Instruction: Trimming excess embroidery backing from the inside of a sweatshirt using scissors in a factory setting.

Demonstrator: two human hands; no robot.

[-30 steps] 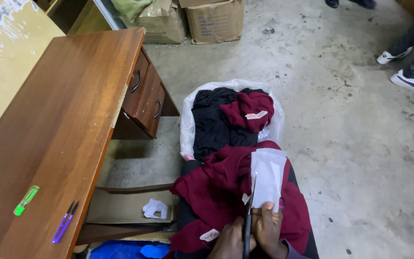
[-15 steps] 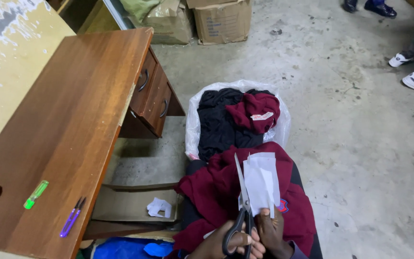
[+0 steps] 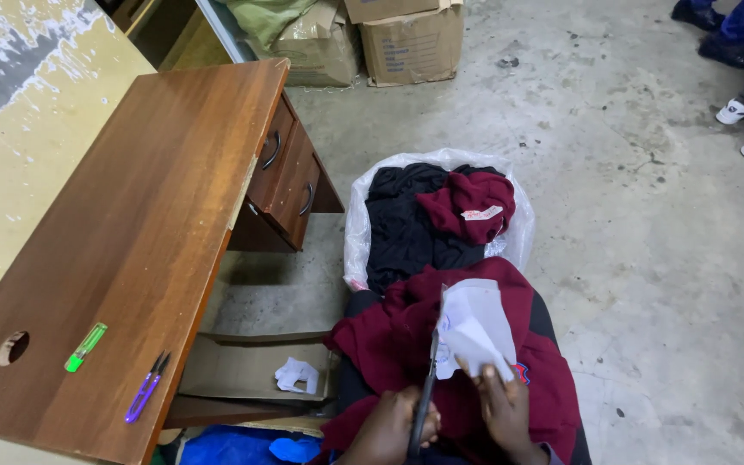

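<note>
Moved: the view has tipped up and left since half a second ago, so the desk fills more of the frame; the scissors (image 3: 424, 392) stay upright against the paper's left edge, and both hands are still low in the picture.
Paper: white sheet (image 3: 474, 331) with a few small coloured marks, held up over the lap and tilted, its lower edge pinched from below. Judging by how it stands with only a slight bend, it is light, thin, a bit floppy and easy to tear or crease; best held near the cut line, close to the blades, so it doesn't sag.
Right hand: right hand (image 3: 503, 409) grasps the paper's bottom edge, fingertips on its face.
Left hand: left hand (image 3: 389, 426) is closed round the scissors' handles, blades pointing up along the sheet.
Scissors: dark, slim, stiff metal; how far the blades gape I can't tell.
Lap: a maroon garment (image 3: 393, 331) lies bunched under the paper, soft and limp.
Bag: clear plastic bag (image 3: 356, 228) just beyond the knees, holding black and maroon clothes.
Box: open cardboard box (image 3: 251, 366) at the left, a scrap of white paper inside.
Desk: wooden desk (image 3: 131, 232) with a green clipper (image 3: 85, 347) and a purple clipper (image 3: 145, 387) near its front edge.
Far right: another person's shoes on the concrete floor (image 3: 647, 258).
</note>
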